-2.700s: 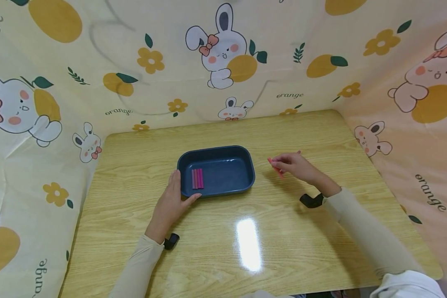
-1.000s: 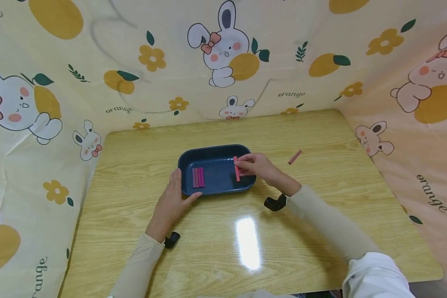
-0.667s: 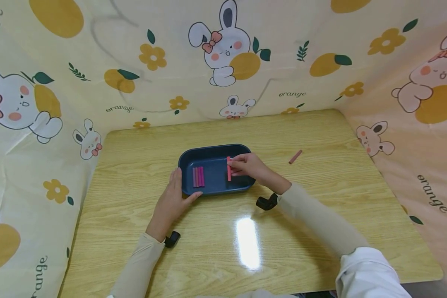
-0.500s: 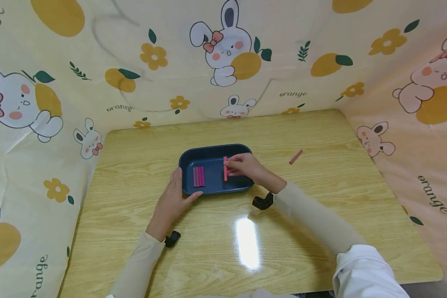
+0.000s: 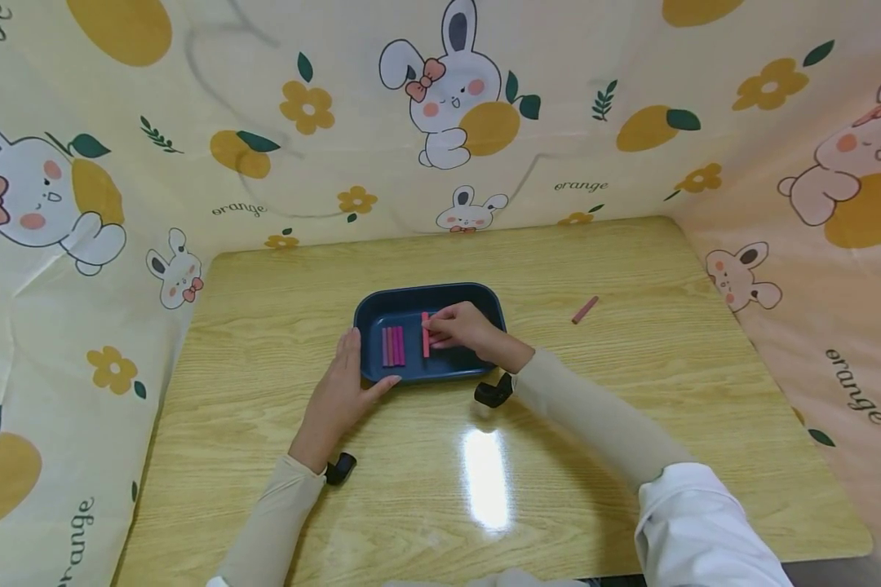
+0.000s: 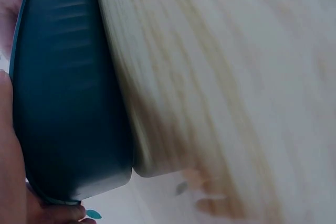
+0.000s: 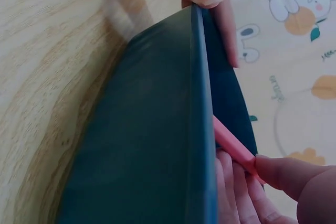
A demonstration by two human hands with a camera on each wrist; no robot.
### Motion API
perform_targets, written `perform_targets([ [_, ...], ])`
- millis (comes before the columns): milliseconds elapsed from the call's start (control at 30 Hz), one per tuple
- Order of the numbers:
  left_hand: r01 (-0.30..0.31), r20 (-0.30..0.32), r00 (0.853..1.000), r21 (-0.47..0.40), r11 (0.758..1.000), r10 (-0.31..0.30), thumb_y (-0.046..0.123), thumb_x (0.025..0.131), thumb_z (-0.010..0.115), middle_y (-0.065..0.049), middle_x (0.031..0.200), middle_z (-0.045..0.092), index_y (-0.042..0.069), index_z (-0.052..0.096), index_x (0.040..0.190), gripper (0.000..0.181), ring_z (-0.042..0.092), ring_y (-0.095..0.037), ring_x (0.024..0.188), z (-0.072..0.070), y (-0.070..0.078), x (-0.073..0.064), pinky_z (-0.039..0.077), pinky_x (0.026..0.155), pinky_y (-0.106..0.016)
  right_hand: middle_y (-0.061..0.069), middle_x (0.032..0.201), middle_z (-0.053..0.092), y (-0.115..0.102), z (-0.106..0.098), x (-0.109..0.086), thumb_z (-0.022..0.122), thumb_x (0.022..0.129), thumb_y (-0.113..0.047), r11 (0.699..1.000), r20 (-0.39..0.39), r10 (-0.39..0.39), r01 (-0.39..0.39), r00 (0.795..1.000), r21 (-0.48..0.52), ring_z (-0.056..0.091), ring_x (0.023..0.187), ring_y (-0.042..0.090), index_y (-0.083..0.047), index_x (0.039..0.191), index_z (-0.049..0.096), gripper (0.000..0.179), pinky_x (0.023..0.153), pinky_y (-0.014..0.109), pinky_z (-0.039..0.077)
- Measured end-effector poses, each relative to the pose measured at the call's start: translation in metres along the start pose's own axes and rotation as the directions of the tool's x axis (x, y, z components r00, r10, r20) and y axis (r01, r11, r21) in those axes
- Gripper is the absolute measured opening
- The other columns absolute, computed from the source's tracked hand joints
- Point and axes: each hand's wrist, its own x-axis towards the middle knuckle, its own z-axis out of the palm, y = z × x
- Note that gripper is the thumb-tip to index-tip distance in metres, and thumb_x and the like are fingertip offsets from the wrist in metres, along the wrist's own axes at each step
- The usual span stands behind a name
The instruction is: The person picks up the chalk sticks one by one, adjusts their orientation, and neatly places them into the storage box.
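A dark blue rectangular tray (image 5: 429, 287) rests on the table. My right hand (image 5: 464, 328) reaches in over its right end and pinches a pink chalk-like stick (image 5: 425, 334) between thumb and fingers, also seen in the right wrist view as a pink stick (image 7: 234, 144) behind the tray wall. Just left of it, several pink and purple sticks (image 5: 392, 346) lie side by side on the tray floor. My left hand (image 5: 334, 401) rests against the tray's near left corner, fingers straight along the left side, thumb on the front rim.
On the wood-grain table (image 5: 279, 326), a single brownish-pink stick (image 5: 585, 310) lies right of the tray. A cloth (image 5: 382, 147) printed with rabbits and oranges stands round the back and sides. A black wrist camera (image 5: 493, 393) hangs by the right wrist, just in front of the tray.
My right hand took the pink stick from the table on the right, brought it into the tray and moved it left towards the row. The left hand and tray stay in place.
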Motion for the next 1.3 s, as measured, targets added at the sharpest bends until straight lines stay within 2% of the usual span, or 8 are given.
perform_targets([
  [267,0.007,0.008,1.000,-0.004,1.000,-0.006,0.076,0.079,0.040,-0.018,0.153,0.010,0.007,-0.001,0.149,0.107,0.008,-0.024,0.140,-0.002,0.001,0.000,0.026,0.106,-0.045,0.017,0.090,0.068,0.001,0.011,0.012,0.059,0.092,-0.012,0.999,0.026,0.042,-0.041,0.999,-0.032,0.067,0.075,0.020,0.004,0.100,0.066,0.020,0.070,0.033,0.055],
  [600,0.000,-0.002,1.000,0.009,1.000,0.000,0.075,0.080,0.040,-0.018,0.153,0.012,0.006,0.000,0.149,0.106,0.009,-0.024,0.140,0.002,-0.001,-0.001,0.026,0.107,-0.045,0.016,0.081,0.069,0.011,0.027,0.028,0.061,0.090,-0.010,0.994,0.014,0.097,-0.096,0.995,-0.054,0.067,0.068,0.018,0.006,0.101,0.066,0.020,0.068,0.033,0.055],
  [867,-0.012,-0.012,1.000,0.000,1.000,0.012,0.075,0.080,0.040,-0.018,0.153,0.011,0.005,0.001,0.149,0.106,0.009,-0.024,0.140,0.002,0.000,0.000,0.026,0.107,-0.044,0.015,0.076,0.068,0.019,0.031,0.033,0.061,0.089,-0.009,0.995,-0.019,0.087,-0.088,0.996,-0.047,0.067,0.063,0.018,0.007,0.096,0.067,0.017,0.062,0.031,0.055],
  [1300,-0.008,-0.015,1.000,0.001,1.000,0.008,0.075,0.080,0.041,-0.018,0.153,0.013,0.006,0.001,0.149,0.106,0.010,-0.023,0.140,0.000,0.001,0.000,0.027,0.106,-0.043,0.014,0.076,0.068,0.021,0.033,0.038,0.063,0.088,-0.005,0.996,-0.016,0.061,-0.062,0.998,-0.059,0.066,0.061,0.017,0.008,0.097,0.066,0.017,0.060,0.030,0.055],
])
